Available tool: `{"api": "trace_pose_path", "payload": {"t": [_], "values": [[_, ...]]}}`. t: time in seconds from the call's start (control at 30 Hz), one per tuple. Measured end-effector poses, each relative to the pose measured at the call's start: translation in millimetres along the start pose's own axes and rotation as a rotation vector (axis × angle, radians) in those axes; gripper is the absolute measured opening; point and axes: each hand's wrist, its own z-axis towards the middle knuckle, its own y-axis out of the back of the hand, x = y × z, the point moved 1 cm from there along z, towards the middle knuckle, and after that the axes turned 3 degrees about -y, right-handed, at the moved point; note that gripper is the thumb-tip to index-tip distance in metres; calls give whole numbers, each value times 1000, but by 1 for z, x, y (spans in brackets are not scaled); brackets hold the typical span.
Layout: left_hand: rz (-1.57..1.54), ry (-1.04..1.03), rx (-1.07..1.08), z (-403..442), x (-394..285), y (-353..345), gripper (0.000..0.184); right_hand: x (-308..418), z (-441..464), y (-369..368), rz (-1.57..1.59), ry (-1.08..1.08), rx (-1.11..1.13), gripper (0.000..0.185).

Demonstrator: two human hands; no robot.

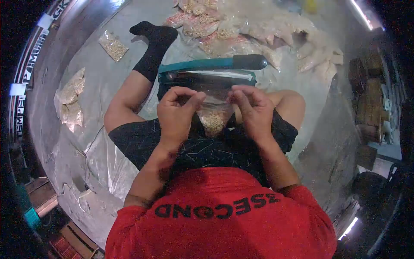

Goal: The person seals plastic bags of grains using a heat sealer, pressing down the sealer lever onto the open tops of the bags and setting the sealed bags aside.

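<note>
Plastic bag [213, 122] is held up btwn both hands, above the lap & just on the near side of a teal device [207, 77]. Small pale pcs are gathered in its lower part; the clear upper part is left unfilled. Its L upper edge is pinched btwn thumb & fingers of the L hand [176, 114]; its R upper edge is pinched the same way by the R hand [257, 113]. Both grips are closed on the film, w/ the thumbs turned inward. Whether the bag's mouth is open or sealed can't be told.

The teal device is topped by a long teal arm w/ a black handle [250, 61] at its R end. Beyond it, a heap of filled bags [207, 26] is spread on the pale floor covering [101, 144], some w/ red markings. One single bag [113, 46] is laid flat at upper L, & a few more bags [70, 100] are seen farther L, overlapping. Black shorts [205, 151], a black sock [153, 52] & a red shirt [220, 228] w/ dark lettering are worn. Items along the R edge are too dim to ID.
</note>
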Motion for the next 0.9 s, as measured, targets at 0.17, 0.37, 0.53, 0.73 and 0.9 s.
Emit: {"api": "trace_pose_path", "payload": {"t": [0.17,0.37,0.53,0.73,0.9], "values": [[-67,134,-30,-3,6,1,18,-1,-4,0,-99,28,-83,16],[30,-86,30,-7,11,-10,22,-4,1,4,-118,61,-126,14],[-2,76,-4,-11,27,-4,24,-7,8,8,-136,8,-84,17],[34,164,3,11,27,-6,22,2,16,5,-76,-153,5,21],[-89,379,-68,33,41,-15,20,-36,34,9,-180,-76,-94,23]]}}
